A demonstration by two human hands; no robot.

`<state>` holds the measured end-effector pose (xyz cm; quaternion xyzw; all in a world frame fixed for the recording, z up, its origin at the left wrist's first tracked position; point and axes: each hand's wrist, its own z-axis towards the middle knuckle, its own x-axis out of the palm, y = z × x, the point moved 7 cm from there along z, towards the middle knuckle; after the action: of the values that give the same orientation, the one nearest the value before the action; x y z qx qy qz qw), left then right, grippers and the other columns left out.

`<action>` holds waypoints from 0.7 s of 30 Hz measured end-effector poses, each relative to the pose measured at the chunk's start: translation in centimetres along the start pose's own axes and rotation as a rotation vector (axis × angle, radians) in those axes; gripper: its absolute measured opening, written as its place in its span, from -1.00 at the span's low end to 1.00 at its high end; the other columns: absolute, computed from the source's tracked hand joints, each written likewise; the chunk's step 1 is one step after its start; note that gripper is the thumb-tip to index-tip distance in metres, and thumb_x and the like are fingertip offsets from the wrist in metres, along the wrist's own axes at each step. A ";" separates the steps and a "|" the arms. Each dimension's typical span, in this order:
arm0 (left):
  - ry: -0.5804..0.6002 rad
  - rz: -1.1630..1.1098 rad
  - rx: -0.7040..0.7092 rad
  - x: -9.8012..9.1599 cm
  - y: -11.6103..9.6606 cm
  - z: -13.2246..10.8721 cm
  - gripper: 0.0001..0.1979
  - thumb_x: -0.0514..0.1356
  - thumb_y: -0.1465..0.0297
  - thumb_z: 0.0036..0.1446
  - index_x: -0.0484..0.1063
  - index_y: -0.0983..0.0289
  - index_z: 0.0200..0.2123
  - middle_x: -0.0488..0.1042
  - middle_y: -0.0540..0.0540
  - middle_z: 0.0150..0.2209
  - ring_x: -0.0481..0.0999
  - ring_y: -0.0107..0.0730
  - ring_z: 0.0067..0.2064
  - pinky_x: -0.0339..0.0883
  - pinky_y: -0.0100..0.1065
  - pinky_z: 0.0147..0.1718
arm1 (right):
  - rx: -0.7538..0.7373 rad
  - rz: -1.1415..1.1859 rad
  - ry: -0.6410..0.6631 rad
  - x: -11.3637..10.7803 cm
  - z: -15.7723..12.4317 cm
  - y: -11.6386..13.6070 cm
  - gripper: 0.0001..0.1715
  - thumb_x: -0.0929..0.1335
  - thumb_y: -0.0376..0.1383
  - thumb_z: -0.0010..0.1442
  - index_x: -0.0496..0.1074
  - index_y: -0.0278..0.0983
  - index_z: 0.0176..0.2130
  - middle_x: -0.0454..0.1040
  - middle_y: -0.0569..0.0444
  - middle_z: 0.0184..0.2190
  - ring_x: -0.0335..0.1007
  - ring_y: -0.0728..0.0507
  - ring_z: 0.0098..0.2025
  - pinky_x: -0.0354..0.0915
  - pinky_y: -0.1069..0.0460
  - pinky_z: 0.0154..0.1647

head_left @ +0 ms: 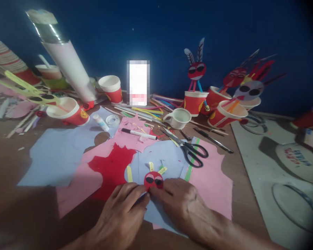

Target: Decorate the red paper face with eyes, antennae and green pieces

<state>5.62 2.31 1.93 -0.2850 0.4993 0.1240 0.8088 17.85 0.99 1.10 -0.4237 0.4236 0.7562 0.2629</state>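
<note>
Left hand (118, 213), right hand (185, 208): curled, fingertips closing | red paper face (153, 180) pinched between them | black eyes seen | blue paper sheet (156, 156) beneath face

Craft table (33, 208) with paper-cup puppets (195, 100)

Black-handled scissors (184, 147); red paper cups (194, 103)

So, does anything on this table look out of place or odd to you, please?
The white tube leans steeply at the back, and the upright white rectangle beside it is pixelated, so I cannot tell what that is.
</note>
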 end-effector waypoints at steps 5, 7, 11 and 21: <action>-0.021 -0.013 0.018 0.2 0.1 -0.4 -0.76 0.05 0.54 0.16 0.44 0.29 -0.15 0.47 0.12 -0.17 0.37 -0.24 -0.12 0.23 -0.24 -0.16 | 0.114 0.448 -0.089 -3.0 0.2 -1.7 -0.60 0.19 -0.48 0.23 0.32 -0.33 0.04 0.49 0.05 -0.38 0.36 -0.02 -0.41 0.27 0.10 -0.40; -0.015 -0.032 0.003 0.2 0.2 -0.6 -0.77 0.07 0.54 0.15 0.44 0.29 -0.15 0.47 0.13 -0.15 0.37 -0.25 -0.11 0.22 -0.25 -0.14 | 0.064 0.357 -0.124 -3.6 0.2 -1.5 -0.64 0.19 -0.48 0.22 0.37 -0.34 -0.02 0.47 0.06 -0.45 0.31 -0.04 -0.47 0.22 0.07 -0.46; -0.055 -0.064 -0.037 -0.2 0.5 -0.7 -0.78 0.07 0.56 0.15 0.45 0.28 -0.18 0.47 0.12 -0.14 0.39 -0.28 -0.10 0.22 -0.28 -0.11 | -0.130 0.000 -0.037 -2.1 -0.3 0.2 -0.69 0.21 -0.44 0.19 0.40 -0.31 -0.09 0.37 0.10 -0.56 0.19 -0.08 -0.56 0.04 0.01 -0.57; -0.118 0.017 -0.010 0.5 0.4 -0.8 -0.71 -0.03 0.47 0.22 0.44 0.24 -0.11 0.49 0.07 -0.20 0.37 -0.28 -0.13 0.21 -0.28 -0.12 | -0.197 -0.248 0.184 0.6 -0.5 1.6 -0.64 0.35 -0.40 0.06 0.37 -0.40 -0.08 0.45 0.03 -0.50 0.31 -0.15 -0.54 0.06 -0.04 -0.55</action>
<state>5.03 2.13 1.03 -0.2771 0.4526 0.1500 0.8342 16.58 -0.24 1.13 -0.5636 0.3143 0.7140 0.2715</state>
